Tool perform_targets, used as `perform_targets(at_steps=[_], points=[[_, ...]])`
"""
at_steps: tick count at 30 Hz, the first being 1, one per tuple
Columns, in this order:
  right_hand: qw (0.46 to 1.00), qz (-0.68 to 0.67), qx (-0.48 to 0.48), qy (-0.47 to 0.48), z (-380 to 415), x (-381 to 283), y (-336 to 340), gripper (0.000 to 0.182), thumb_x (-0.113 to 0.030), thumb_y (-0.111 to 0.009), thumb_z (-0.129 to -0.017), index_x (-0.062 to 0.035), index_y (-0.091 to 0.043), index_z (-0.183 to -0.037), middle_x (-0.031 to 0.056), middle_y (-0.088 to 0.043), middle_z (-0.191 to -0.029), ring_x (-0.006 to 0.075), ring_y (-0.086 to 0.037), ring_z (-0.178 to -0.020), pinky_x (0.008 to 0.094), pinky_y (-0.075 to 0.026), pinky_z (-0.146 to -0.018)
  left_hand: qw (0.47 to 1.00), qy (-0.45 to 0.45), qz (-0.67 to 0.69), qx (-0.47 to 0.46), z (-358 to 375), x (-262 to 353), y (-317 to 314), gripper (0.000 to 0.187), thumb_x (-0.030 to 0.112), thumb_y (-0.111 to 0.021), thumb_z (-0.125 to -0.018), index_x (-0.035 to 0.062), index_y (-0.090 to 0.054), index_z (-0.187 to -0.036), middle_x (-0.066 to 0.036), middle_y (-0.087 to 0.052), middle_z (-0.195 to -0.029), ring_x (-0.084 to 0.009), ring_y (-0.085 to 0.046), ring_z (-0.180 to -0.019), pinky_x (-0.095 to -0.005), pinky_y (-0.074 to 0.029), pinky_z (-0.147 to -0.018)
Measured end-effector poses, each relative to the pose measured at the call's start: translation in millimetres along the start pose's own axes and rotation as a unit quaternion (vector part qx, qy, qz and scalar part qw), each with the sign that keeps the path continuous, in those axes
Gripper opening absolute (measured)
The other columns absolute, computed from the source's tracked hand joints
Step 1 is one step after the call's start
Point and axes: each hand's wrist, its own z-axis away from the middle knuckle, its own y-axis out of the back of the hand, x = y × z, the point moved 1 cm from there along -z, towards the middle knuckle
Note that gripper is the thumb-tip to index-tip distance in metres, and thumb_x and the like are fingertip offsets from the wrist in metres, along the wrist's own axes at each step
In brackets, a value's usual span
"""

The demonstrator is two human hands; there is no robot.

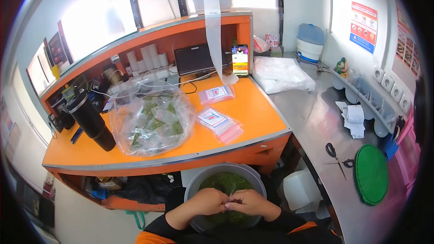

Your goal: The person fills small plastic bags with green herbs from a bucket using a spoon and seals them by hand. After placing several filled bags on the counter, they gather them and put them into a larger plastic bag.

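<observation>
Both hands meet over a grey bowl of green leafy material on the lap. The left hand and right hand are curled narrow, fingertips touching, pinching something small between them; too small to tell what, maybe a packet edge or a pinch of the greens. Looks like the filling/sealing step, mid-way: the next move likely needs a steady two-finger pinch held over the bowl so nothing spills. Just beyond the hands, on the orange counter, lie two small zip packets with labels, left of them a big clear bag of filled green packets. Further left a black tumbler. Right of the hands, on the steel bench: scissors, a green lid. Far back: a phone.
</observation>
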Motion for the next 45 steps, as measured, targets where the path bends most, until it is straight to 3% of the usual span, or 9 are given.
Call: perform_targets(at_steps=[12, 16, 19, 24, 26, 30, 34, 37, 45], points=[[0.983, 0.182, -0.005, -0.006, -4.8, 12.8, -3.5, 0.016, -0.021, -0.056, -0.075, -0.005, -0.059, -0.074, 0.0112, -0.058, -0.071, 0.0317, -0.058, -0.07, 0.04, -0.047, -0.064, 0.98, 0.062, 0.012, 0.187, 18.6, -4.8, -15.8, 0.014, 0.017, -0.06, -0.074, 0.0044, -0.06, -0.068, -0.012, -0.059, -0.07, -0.0338, -0.058, -0.069, -0.0414, -0.046, -0.063], [0.969, 0.156, 0.121, 0.151, -0.2, -21.9, -8.9, 0.014, -0.017, -0.057, -0.074, -0.0086, -0.058, -0.085, 0.0082, -0.06, -0.078, 0.029, -0.06, -0.071, 0.0388, -0.047, -0.061, 0.962, 0.009, 0.036, 0.272, 19.7, -14.9, -15.5, 0.016, 0.018, -0.061, -0.071, 0.0038, -0.059, -0.065, -0.011, -0.059, -0.074, -0.0328, -0.057, -0.07, -0.0399, -0.046, -0.066], [0.943, 0.266, 0.024, 0.201, 0.6, -20.0, -14.6, 0.013, -0.017, -0.06, -0.074, -0.0094, -0.058, -0.084, 0.0052, -0.062, -0.081, 0.0262, -0.061, -0.072, 0.0377, -0.048, -0.061, 0.963, -0.103, 0.112, 0.224, 22.4, -17.7, -16.5, 0.015, 0.016, -0.062, -0.07, 0.0031, -0.059, -0.065, -0.01, -0.059, -0.079, -0.0307, -0.056, -0.075, -0.0371, -0.046, -0.068], [0.928, 0.332, -0.143, 0.093, -0.4, -15.0, -16.0, 0.012, -0.018, -0.057, -0.077, -0.0102, -0.057, -0.086, 0.0049, -0.061, -0.081, 0.0276, -0.062, -0.072, 0.0393, -0.05, -0.058, 0.95, 0.032, 0.247, 0.19, 23.6, -18.7, -28.2, 0.014, 0.016, -0.063, -0.077, 0.003, -0.062, -0.082, -0.009, -0.06, -0.088, -0.026, -0.057, -0.085, -0.0345, -0.044, -0.078], [0.952, 0.259, -0.149, 0.071, 1.9, -22.5, -14.0, 0.011, -0.019, -0.057, -0.077, -0.0111, -0.058, -0.085, 0.0053, -0.062, -0.082, 0.0278, -0.062, -0.073, 0.04, -0.05, -0.058, 0.872, 0.012, 0.438, 0.217, 24.9, -17.2, -35.6, 0.033, 0.023, -0.068, -0.078, 0.0011, -0.06, -0.102, -0.012, -0.061, -0.101, -0.0241, -0.059, -0.093, -0.033, -0.046, -0.082], [0.956, 0.2, -0.172, 0.127, 3.0, -31.1, -19.3, 0.011, -0.018, -0.057, -0.078, -0.0135, -0.06, -0.087, 0.0067, -0.063, -0.089, 0.0281, -0.062, -0.074, 0.0395, -0.051, -0.061, 0.972, -0.049, 0.229, 0.036, 33.8, -14.4, -20.9, 0.059, 0.026, -0.081, -0.062, 0.0013, -0.057, -0.11, -0.013, -0.061, -0.105, -0.0226, -0.059, -0.096, -0.032, -0.046, -0.082], [0.97, 0.131, 0.015, 0.202, -2.9, -39.5, -15.9, 0.014, -0.018, -0.059, -0.078, -0.0107, -0.062, -0.09, 0.0087, -0.063, -0.095, 0.0284, -0.062, -0.074, 0.0364, -0.052, -0.062, 0.941, -0.023, 0.333, 0.052, 48.9, -29.1, -4.2, 0.057, 0.023, -0.079, -0.063, 0.0036, -0.057, -0.111, -0.008, -0.061, -0.095, -0.0191, -0.059, -0.09, -0.0304, -0.046, -0.08], [0.988, 0.028, 0.136, 0.07, -8.0, -33.0, -3.4, 0.02, -0.025, -0.062, -0.08, -0.006, -0.061, -0.087, 0.013, -0.063, -0.094, 0.029, -0.062, -0.076, 0.036, -0.051, -0.064, 0.826, -0.067, 0.513, 0.224, 72.2, -47.7, -4.3, 0.058, 0.023, -0.075, -0.066, 0.0034, -0.053, -0.116, -0.003, -0.056, -0.087, -0.0151, -0.056, -0.083, -0.0299, -0.046, -0.077], [0.892, 0.327, -0.254, -0.181, -40.3, 31.6, -70.9, 0.031, -0.02, -0.054, -0.083, 0.0028, -0.055, -0.103, 0.0203, -0.063, -0.088, 0.0359, -0.062, -0.083, 0.0443, -0.049, -0.069, 0.544, -0.172, 0.748, 0.34, 99.6, -63.9, -24.8, 0.085, 0.05, -0.07, -0.067, 0.003, -0.038, -0.129, -0.005, -0.043, -0.102, -0.0168, -0.045, -0.091, -0.0328, -0.039, -0.079]])
